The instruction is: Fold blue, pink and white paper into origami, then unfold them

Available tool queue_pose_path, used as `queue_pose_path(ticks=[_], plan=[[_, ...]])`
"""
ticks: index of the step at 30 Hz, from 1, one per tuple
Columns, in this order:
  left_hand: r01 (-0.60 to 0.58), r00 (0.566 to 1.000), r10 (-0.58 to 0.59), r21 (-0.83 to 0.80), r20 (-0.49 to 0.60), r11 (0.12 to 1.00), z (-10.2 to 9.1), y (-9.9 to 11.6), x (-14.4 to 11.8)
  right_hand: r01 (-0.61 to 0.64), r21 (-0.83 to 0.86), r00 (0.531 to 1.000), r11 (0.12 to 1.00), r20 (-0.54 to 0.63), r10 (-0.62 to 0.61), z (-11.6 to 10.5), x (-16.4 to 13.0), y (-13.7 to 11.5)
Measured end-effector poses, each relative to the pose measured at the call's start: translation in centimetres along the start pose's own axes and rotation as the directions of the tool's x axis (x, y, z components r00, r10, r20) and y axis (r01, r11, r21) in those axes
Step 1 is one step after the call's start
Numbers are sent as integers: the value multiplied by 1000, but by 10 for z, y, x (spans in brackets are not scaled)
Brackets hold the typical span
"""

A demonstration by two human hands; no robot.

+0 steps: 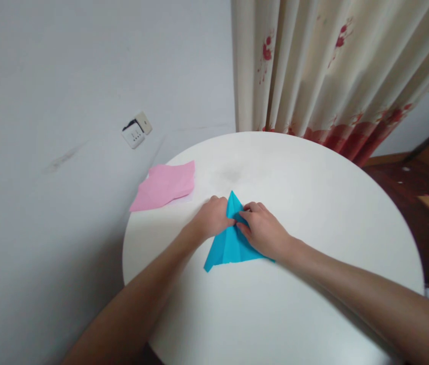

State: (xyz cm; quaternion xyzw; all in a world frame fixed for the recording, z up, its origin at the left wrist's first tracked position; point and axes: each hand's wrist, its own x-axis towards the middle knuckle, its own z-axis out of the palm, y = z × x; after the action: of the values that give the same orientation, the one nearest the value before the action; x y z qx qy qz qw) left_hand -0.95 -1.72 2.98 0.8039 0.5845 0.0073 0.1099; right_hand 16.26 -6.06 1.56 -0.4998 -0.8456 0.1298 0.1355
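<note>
Near the middle of the round white table lies a folded blue paper triangle, point away; the left hand and right hand pinch its upper folds, pressing it flat to hold the crease; beyond, a pink sheet overhangs the table's edge, well apart; farther back hang a wall socket and curtain; nothing obstructs.

A round white surface fills the lower middle and right of the frame, its top bare and smooth. Near its centre lies a blue paper folded to a triangle, its point toward the top of the frame. At the surface's upper left edge lies a pink paper, one corner hanging past the rim.
</note>
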Motion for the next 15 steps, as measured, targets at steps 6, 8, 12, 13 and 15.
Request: queue_pose_path(ticks=[6, 8, 12, 13, 15], plan=[[-3, 999, 7, -75, 51, 997, -6, -12, 3, 84, 42, 996, 996, 6, -84, 0, -1, -5], [-14, 998, 19, -89, 59, 996, -8, -13, 2, 74, 79, 997, 994, 7, -75, 0, -1, -6], [-33, 997, 40, -119, 65, 992, -9, -13, 1, 51, 187, 999, 981, 8, -54, -2, 0, -4], [-25, 997, 35, -133, 70, 991, -9, -12, 2, 43, 227, 999, 973, 8, -46, -3, 1, -2], [-3, 996, 17, -166, 83, 986, -8, -11, 3, 11, 327, 1000, 945, 15, -17, -2, 2, 2]])
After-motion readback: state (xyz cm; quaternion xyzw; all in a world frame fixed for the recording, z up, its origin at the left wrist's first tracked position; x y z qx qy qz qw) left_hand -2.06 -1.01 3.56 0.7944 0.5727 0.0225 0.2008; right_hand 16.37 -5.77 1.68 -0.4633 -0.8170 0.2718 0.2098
